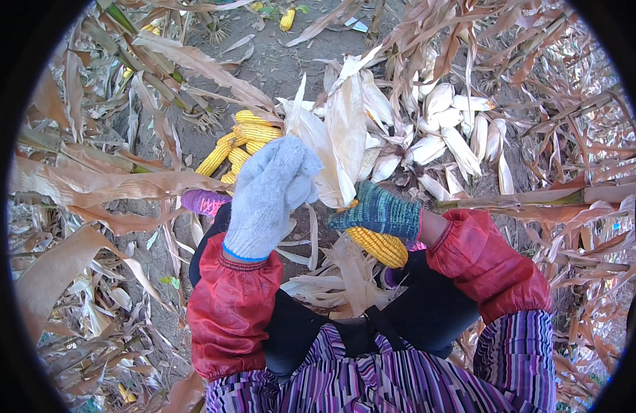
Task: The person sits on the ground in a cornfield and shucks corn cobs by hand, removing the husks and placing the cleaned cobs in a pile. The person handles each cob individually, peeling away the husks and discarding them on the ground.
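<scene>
My right hand (pixel 382 209), in a dark green knit glove, is wrapped around a yellow ear of corn (pixel 378 247). The ear's bare kernels show below the glove, and pale dry husk (pixel 344 139) fans out above it. To the left, my left hand (pixel 276 186) wears a whitish knit glove and is closed at the edge of these husk leaves, its fingertips mostly hidden. Just beyond the left glove lies a small heap of husked yellow corn ears (pixel 251 134). Loose stripped husks (pixel 344 279) lie between my legs.
Several ears still in pale husks (pixel 447 129) lie on the soil at the right. Dry corn stalks and leaves (pixel 116 183) crowd in from both sides. A lone yellow ear (pixel 287 19) rests on bare soil (pixel 276 57) farther ahead. A purple shoe (pixel 204 201) shows at left.
</scene>
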### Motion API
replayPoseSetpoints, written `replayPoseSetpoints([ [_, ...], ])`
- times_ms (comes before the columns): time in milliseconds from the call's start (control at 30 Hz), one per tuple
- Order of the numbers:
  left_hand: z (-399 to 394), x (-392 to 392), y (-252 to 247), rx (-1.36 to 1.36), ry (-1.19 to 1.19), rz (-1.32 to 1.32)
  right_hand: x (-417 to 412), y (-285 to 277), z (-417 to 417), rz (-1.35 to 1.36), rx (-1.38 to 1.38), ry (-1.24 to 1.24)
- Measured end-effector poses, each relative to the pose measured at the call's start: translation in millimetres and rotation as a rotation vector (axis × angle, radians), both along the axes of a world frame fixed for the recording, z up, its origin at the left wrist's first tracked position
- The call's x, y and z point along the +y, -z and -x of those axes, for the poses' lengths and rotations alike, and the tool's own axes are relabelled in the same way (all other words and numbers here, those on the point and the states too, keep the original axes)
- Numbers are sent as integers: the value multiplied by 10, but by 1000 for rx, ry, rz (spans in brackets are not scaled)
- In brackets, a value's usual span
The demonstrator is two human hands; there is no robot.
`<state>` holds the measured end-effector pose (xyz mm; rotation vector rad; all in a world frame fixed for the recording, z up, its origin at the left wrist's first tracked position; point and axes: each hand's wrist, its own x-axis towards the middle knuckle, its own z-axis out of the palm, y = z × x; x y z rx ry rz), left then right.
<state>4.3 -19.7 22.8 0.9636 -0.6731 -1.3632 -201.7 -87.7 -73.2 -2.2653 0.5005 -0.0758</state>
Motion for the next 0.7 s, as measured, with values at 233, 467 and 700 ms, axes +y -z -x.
replayPoseSetpoints([
  [233,21,8,-32,-42,-20,-20,-29,-25,2,194,-39,-139],
  [467,9,6,-11,-23,12,-1,-11,-139,16,366,-123,-189],
  [700,11,20,-18,-44,12,-18,-23,-126,-5,61,43,-107],
])
